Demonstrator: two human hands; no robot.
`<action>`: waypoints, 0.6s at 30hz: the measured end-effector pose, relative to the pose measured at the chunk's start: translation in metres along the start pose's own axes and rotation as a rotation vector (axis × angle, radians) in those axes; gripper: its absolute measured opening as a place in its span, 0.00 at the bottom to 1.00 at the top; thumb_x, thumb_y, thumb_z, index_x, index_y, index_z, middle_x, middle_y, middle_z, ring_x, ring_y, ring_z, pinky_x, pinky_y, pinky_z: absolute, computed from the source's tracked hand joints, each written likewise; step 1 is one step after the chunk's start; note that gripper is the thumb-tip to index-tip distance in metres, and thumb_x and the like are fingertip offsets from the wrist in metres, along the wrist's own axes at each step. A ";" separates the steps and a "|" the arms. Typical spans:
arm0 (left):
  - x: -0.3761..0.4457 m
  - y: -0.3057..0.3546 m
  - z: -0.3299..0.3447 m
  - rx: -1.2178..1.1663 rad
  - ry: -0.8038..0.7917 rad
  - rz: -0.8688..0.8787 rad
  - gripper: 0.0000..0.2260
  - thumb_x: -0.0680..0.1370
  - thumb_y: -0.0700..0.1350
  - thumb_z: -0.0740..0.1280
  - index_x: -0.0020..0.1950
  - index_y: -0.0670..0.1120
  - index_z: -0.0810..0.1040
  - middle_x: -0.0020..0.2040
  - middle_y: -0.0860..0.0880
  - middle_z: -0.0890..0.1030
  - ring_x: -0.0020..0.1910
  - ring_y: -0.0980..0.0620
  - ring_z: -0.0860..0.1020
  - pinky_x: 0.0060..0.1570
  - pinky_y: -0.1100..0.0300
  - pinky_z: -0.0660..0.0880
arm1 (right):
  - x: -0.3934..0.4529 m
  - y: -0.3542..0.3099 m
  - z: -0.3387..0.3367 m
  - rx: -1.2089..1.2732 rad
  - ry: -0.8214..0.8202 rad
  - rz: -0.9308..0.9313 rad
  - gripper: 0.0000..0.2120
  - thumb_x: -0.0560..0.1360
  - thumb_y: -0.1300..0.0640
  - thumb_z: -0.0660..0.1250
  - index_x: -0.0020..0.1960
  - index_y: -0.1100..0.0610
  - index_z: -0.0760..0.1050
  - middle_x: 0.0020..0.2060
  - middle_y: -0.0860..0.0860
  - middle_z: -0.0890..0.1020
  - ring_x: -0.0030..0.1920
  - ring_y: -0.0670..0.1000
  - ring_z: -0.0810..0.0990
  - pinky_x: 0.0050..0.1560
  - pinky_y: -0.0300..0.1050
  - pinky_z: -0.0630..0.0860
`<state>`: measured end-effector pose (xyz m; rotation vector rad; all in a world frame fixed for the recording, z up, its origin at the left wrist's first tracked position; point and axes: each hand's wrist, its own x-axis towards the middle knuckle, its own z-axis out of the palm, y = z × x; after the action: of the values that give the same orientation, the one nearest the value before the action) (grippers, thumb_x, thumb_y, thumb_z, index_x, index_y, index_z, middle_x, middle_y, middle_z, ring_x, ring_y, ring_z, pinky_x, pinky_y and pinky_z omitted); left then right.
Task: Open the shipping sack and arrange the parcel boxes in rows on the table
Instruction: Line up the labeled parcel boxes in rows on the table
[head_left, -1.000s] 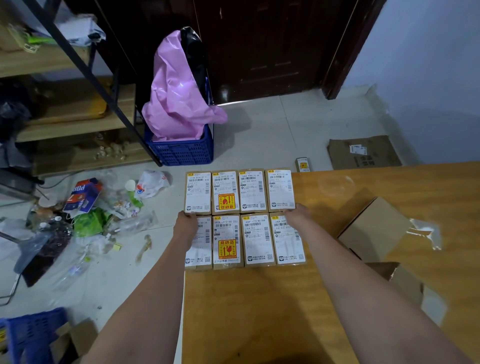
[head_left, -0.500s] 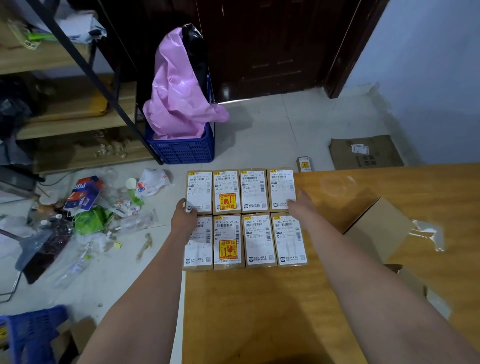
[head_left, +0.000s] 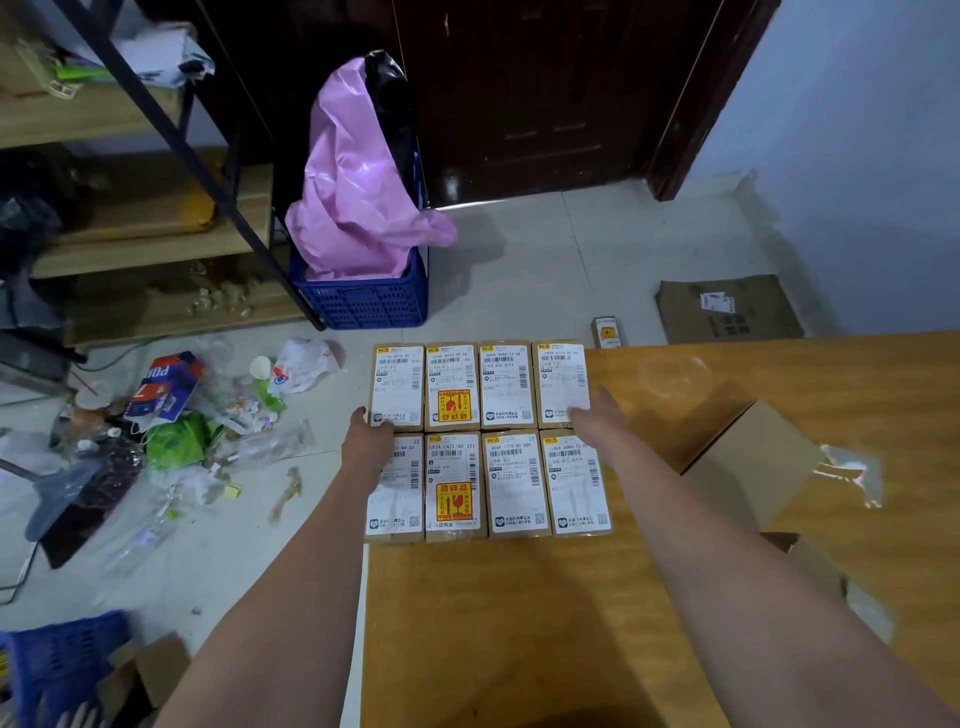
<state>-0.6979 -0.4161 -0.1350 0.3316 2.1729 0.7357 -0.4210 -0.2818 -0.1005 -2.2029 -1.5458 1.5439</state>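
Observation:
Several labelled parcel boxes lie flat in two rows at the far left corner of the wooden table. The back row and the front row sit edge to edge, and two boxes carry orange fragile stickers. My left hand touches the near left corner of the back row's leftmost box. My right hand, fingers straight, presses against the right side of the back row's rightmost box. Neither hand holds anything.
An open cardboard box with torn tape lies on the table's right. On the floor are a small parcel, flattened cardboard, a blue crate holding a pink bag, scattered litter and a shelf rack.
Both hands slid forward from the sides of the front row to the sides of the back row. The boxes stay in their two rows.

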 end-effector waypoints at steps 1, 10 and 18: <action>-0.002 -0.002 -0.001 0.010 0.000 -0.020 0.26 0.81 0.47 0.60 0.78 0.47 0.58 0.59 0.42 0.79 0.52 0.42 0.80 0.51 0.49 0.78 | -0.002 0.003 0.000 -0.014 -0.007 0.043 0.28 0.80 0.54 0.64 0.76 0.57 0.58 0.69 0.52 0.73 0.65 0.58 0.74 0.55 0.47 0.74; -0.026 -0.025 -0.002 0.047 -0.026 -0.128 0.26 0.80 0.52 0.62 0.73 0.38 0.64 0.65 0.38 0.75 0.61 0.38 0.76 0.54 0.49 0.73 | -0.028 0.021 0.011 -0.236 -0.155 0.132 0.34 0.76 0.48 0.71 0.76 0.61 0.62 0.71 0.57 0.71 0.67 0.60 0.72 0.59 0.49 0.73; -0.042 -0.020 -0.007 0.101 0.010 -0.073 0.28 0.81 0.50 0.61 0.77 0.39 0.59 0.69 0.37 0.71 0.65 0.36 0.73 0.62 0.46 0.72 | -0.042 0.024 0.010 -0.148 -0.057 0.147 0.32 0.78 0.53 0.68 0.76 0.64 0.60 0.71 0.58 0.69 0.68 0.60 0.72 0.62 0.48 0.72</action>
<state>-0.6760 -0.4539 -0.1177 0.2988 2.2240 0.5893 -0.4121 -0.3292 -0.0891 -2.4231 -1.5956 1.5917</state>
